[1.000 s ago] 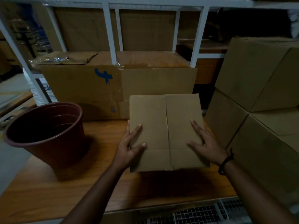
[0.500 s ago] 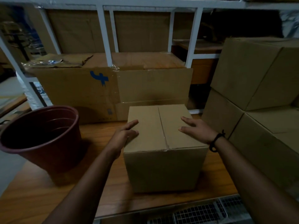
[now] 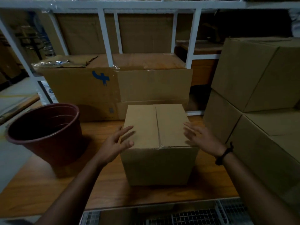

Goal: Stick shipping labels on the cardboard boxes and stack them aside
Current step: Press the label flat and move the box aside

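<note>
Cardboard box (image 3: 159, 161) is sitting upright on the wooden table (image 3: 48, 189), centre, close to the near edge. It is showing plain brown faces, with the top flaps closed and meeting in one seam running front to back.

Left hand (image 3: 115, 143) is reaching over the box's top left edge, fingers straight and spread, gripping nothing; contact unclear. Right hand (image 3: 203, 138), slightly blurred, is lying open at the top right edge.

Dark red pot (image 3: 47, 135) is standing left of the box. Larger stacked boxes (image 3: 259, 78) are sitting to the right.
</note>
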A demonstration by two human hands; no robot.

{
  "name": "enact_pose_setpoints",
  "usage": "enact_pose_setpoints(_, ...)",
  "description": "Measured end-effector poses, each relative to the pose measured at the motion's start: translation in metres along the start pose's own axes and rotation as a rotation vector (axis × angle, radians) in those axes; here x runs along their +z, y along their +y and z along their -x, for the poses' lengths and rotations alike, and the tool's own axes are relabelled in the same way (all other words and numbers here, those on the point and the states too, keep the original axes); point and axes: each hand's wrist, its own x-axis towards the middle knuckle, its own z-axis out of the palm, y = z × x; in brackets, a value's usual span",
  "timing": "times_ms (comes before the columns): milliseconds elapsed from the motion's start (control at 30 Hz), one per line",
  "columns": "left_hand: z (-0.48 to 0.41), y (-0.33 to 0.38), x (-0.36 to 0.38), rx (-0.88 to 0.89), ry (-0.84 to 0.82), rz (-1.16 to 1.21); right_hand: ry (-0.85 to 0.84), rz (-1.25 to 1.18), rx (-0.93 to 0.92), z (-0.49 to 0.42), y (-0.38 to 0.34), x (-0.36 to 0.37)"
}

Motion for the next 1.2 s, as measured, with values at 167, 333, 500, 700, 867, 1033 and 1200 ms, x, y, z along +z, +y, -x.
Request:
enact_pose_setpoints(167,0.019,0.000,0.031,0.026,0.097,-0.077,0.079,0.178,-0.009,0.023,0.011,0.031)
enact_pose_setpoints(333,0.038,0.014,0.048,0.055,0.276,-0.249,0.111,0.219,-0.066,0.027,0.010,0.022)
enact_pose_setpoints(500,0.066,0.034,0.057,0.121,0.334,-0.233,0.161,0.157,-0.169,0.054,-0.006,-0.002)
enact_pose_setpoints(700,0.102,0.092,0.062,0.285,0.420,-0.210,0.264,0.119,-0.233,0.114,-0.056,-0.049)
enact_pose_setpoints(867,0.136,0.151,0.069,0.406,0.499,-0.184,0.361,0.086,-0.272,0.180,-0.102,-0.095)
enact_pose_setpoints(1033,0.163,0.215,0.097,0.497,0.554,-0.118,0.549,0.061,-0.321,0.231,-0.123,-0.149)
enact_pose_setpoints(1200,0.164,0.266,0.151,0.583,0.507,-0.104,0.672,-0.010,-0.280,0.274,-0.110,-0.207)
